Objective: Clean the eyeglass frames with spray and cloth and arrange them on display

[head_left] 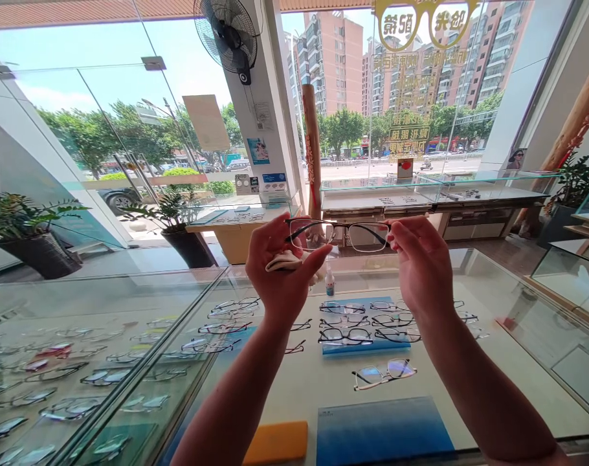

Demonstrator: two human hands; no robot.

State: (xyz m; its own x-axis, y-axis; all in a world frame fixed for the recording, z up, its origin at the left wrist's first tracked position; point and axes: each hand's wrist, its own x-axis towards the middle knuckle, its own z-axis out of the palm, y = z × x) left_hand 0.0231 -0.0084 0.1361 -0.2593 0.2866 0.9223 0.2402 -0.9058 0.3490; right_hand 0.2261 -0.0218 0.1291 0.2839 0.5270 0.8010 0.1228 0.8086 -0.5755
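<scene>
A pair of eyeglasses with a dark upper rim is held up level in front of me, above the glass display counter. My left hand is closed on its left side, thumb near the lower edge of the left lens. Bunched in the same hand is a pale cloth. My right hand pinches the right end of the frame near the hinge. Beneath my hands, several eyeglasses lie in rows on a blue display board. A single pair of glasses lies nearer to me.
A small spray bottle stands beyond the rows of glasses. Near me are a blue gradient panel and an orange case. At left, another glass case holds several frames. Potted plants and a wall fan are farther off.
</scene>
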